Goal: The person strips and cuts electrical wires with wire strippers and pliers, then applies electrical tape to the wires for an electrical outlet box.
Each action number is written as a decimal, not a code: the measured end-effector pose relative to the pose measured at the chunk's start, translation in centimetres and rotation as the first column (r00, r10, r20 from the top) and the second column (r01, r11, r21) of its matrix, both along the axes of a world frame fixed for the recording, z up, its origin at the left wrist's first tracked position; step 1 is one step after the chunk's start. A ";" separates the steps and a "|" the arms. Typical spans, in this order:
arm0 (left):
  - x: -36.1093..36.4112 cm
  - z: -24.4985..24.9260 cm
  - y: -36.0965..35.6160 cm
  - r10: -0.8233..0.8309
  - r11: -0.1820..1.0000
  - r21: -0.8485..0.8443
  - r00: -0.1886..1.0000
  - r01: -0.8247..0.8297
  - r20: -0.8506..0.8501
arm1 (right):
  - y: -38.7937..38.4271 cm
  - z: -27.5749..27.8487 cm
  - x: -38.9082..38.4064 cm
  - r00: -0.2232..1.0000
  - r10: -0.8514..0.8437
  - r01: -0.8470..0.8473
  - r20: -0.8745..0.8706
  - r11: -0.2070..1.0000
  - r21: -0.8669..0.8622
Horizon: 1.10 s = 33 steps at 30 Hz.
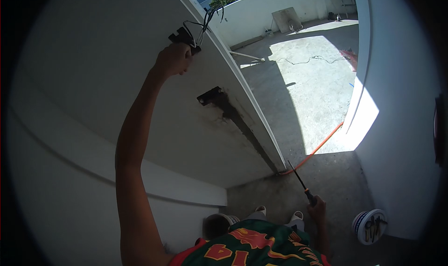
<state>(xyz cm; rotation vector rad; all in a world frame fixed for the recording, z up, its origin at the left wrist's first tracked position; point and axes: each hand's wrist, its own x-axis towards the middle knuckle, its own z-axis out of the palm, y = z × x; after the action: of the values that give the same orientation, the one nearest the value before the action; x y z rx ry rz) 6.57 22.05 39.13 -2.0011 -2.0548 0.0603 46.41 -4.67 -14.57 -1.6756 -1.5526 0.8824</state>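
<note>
My left hand (176,59) is raised to the wall, its fingers curled at the lower part of a dark recessed wall box (178,35). What those fingers hold, if anything, is hidden. Several loose black and white wires (204,28) stick out of that box. Down by my side, my right hand (318,210) grips a long screwdriver (310,197) by its black and orange handle, the thin shaft pointing up and forward. Lower on the wall is a second dark box (210,96), with a dark filled channel (249,137) running from it to the floor.
An orange conduit (322,144) crosses the floor through the doorway. A white bucket (359,226) with tools stands at right, another bucket (232,219) by my feet at left. Outside, a board (287,19) leans against the low wall and a thin wire (315,58) lies on concrete.
</note>
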 end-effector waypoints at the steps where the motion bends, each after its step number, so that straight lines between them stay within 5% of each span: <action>1: 0.3 -0.3 -0.8 -0.021 0.996 0.085 0.993 0.011 0.117 | -0.3 0.2 0.1 1.000 0.001 -0.001 -0.005 1.000 -0.031; 6: -1.5 -3.2 -0.5 -0.118 0.975 0.214 0.959 0.062 0.256 | -1.5 3.3 0.2 0.996 0.008 -0.020 -0.085 0.990 -0.139; 11: -2.4 -4.5 0.5 -0.214 0.956 0.283 0.849 0.080 0.482 | -1.8 -0.5 1.0 1.000 -0.015 0.014 -0.012 0.997 -0.074; 14: -1.4 -3.9 0.0 -0.042 0.990 0.135 0.868 -0.029 0.495 | -1.7 -1.4 1.5 1.000 -0.025 0.025 0.015 0.998 -0.052; 20: -1.3 -2.3 0.1 -0.002 0.989 0.149 1.000 -0.002 0.022 | -1.7 -1.6 1.9 0.999 -0.028 0.030 0.031 0.998 -0.046; 26: -0.2 -1.0 -1.1 -0.043 0.992 0.125 0.962 0.010 0.270 | -2.4 -2.4 1.8 0.999 -0.038 0.039 0.019 0.996 -0.084; 29: -0.7 -2.5 -0.9 0.110 0.991 -0.099 0.961 -0.087 0.254 | -2.8 -2.8 1.6 0.999 -0.034 0.034 0.010 0.997 -0.074; 33: -1.0 -2.8 -0.5 -0.060 0.997 0.073 0.857 0.027 0.511 | -2.5 -2.4 1.9 0.999 -0.027 0.029 0.043 0.999 -0.044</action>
<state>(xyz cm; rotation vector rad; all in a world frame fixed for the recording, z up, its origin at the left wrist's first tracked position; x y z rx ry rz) 5.58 21.59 36.34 -2.1953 -2.2654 -0.6093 48.34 -7.18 -17.00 -1.7536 -1.5442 0.8780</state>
